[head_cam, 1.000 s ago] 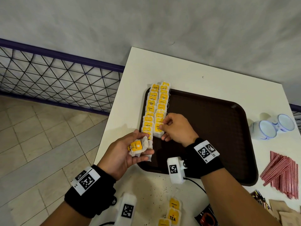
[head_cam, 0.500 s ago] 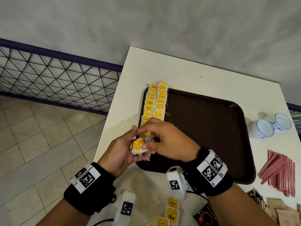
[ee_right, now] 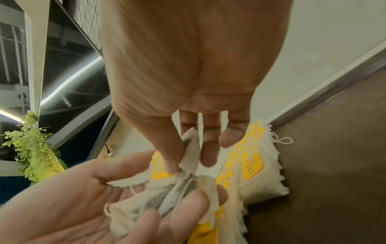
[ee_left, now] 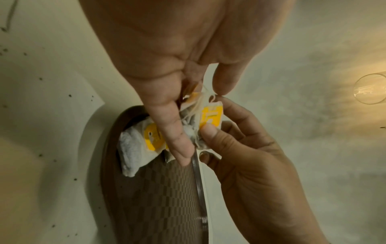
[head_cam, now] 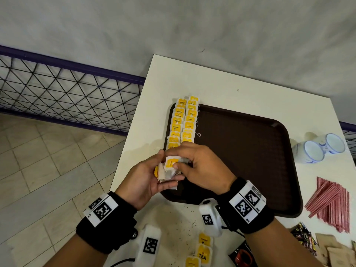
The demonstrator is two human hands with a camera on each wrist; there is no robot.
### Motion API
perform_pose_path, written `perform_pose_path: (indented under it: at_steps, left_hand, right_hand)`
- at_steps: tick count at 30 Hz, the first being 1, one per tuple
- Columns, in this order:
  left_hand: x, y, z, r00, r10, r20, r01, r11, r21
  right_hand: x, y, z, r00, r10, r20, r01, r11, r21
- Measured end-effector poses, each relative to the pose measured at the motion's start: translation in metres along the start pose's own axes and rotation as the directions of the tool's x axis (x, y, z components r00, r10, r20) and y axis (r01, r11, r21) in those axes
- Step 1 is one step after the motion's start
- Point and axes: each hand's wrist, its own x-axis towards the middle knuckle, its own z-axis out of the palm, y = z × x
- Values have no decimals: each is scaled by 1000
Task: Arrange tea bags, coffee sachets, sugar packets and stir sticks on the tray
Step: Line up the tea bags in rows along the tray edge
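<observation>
Head view, left hand (head_cam: 146,182) cupping tea bags (head_cam: 167,173), right hand (head_cam: 200,168) pinching top tea bag (head_cam: 172,162)

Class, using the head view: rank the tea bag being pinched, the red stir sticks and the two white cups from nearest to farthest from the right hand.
1. Tea bag: pinched in the right hand itself, over the tray's near left corner.
2 and 3. Red stir sticks, on the table right of the tray, and white cups, beyond the tray's right edge: too close to call.
</observation>
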Motion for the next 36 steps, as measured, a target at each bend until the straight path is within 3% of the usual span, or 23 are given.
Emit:
perform_pose_path:
  at_steps: [5,11,16,18,20,24,30,36]
  left_hand:
    - [0,-2,-1,996,85,-29,-83,993,81]
    - [2,-7,0,956,276,-99,-226,909,350]
    - [1,-7,2,951,285,-123,-222,901,373]
    - [0,-6,2,952,269,-148,-203,914,351]
    - [-2,-4,0,955,247,-164,-183,927,328]
    - [-5,-3,-2,960,212,-183,-155,947,282]
    - [-4,-3,0,964,197,-181,-142,950,278]
    - [-2,-4,-2,967,184,-177,-134,957,258]
  right_hand:
    - [-1,3,-1,998,30,-49,-31,999,-15]
    - [-1,1,1,998,32,-55,-36,997,-66]
    - [-3,4,0,993,0,-118,-21,983,-184]
    - [-7,8,-5,977,96,-189,-116,988,-100]
    - [-10,14,-12,932,274,-236,-260,962,88]
    - [-14,28,-17,873,450,-189,-381,871,311]
    - [-13,33,-10,822,569,-27,-492,734,468]
    - [2,33,-1,808,588,40,-546,722,426]
